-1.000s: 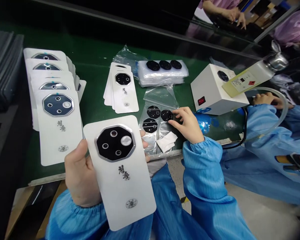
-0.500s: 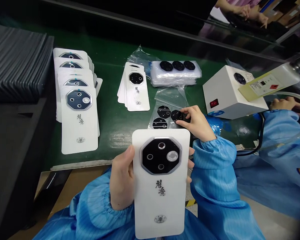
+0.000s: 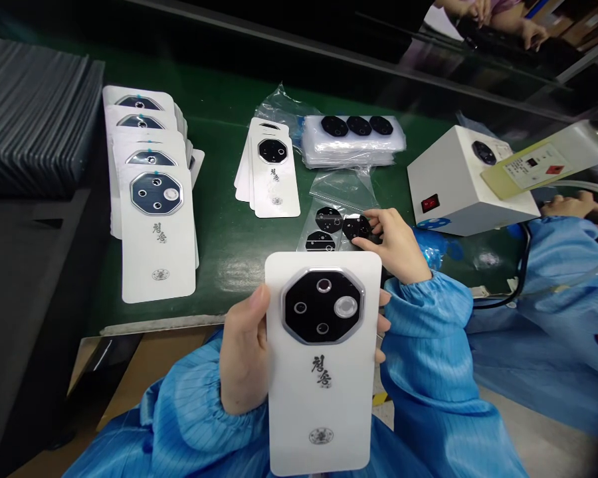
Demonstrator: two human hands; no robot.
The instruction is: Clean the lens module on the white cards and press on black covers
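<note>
My left hand [image 3: 244, 355] is wrapped round a white phone back cover [image 3: 299, 398], its fingertips showing along the right edge. The cover stands upright close to me, with a silver-rimmed black octagonal camera area and dark lettering. Beyond it, my right hand [image 3: 398, 242] pinches a black octagonal lens plate [image 3: 355, 227] between thumb and fingers. This plate lies on a clear plastic sheet [image 3: 346, 192], or just above it; I cannot tell which. More lens plates [image 3: 328, 220] lie on the sheet to the left, partly hidden by the cover.
White back covers [image 3: 162, 265] overlap in a stack at left, beside dark upright trays [image 3: 40, 119]. A smaller fan of covers [image 3: 276, 186] lies mid-table. Behind are bagged lens plates [image 3: 349, 149]. At right stand a white switch box [image 3: 458, 179], a leaning bottle [image 3: 548, 162] and a co-worker's hands [image 3: 568, 204].
My right hand's fingers have shifted slightly on the lens plate, which now shows a bright reflection and sits slightly further right. My left hand keeps hold of the back cover.
</note>
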